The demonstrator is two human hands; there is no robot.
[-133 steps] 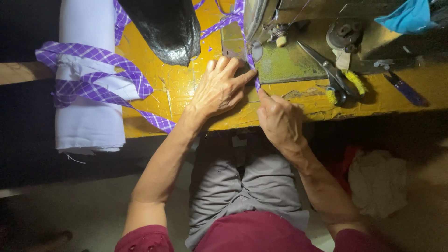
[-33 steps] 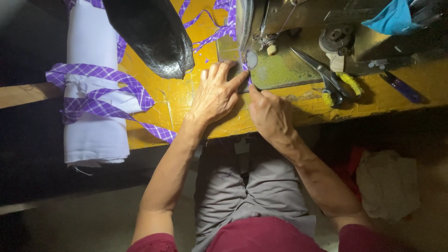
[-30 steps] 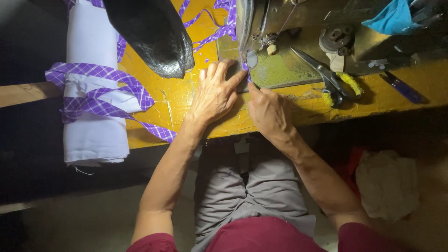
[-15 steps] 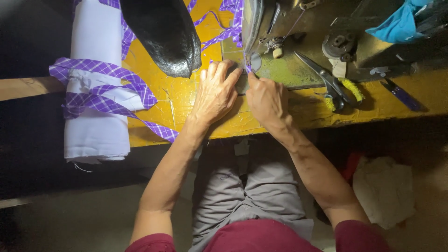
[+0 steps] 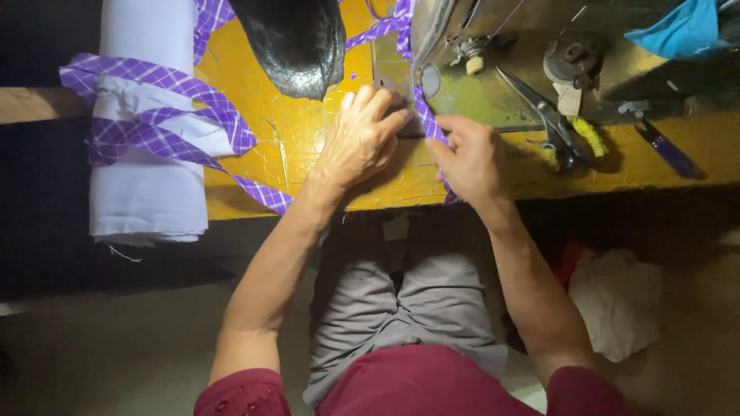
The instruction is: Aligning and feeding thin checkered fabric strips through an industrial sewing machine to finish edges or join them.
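Both hands sit right at the sewing machine (image 5: 493,85). The left hand (image 5: 358,142) lies flat, fingers spread, probably pressing the purple checked strip (image 5: 426,115) down so it feeds straight. The right hand (image 5: 472,158) pinches that strip just beside it, likely for tension. Scissors (image 5: 543,115) rest right of the right hand.

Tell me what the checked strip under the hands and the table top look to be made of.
Purple checked strip: seemingly thin woven cloth, matte; it bends and folds limply. Table top: probably wood under glossy yellow paint; it reflects light and shows cracks and scratches. Left hand presses the table; right hand pinches the strip.
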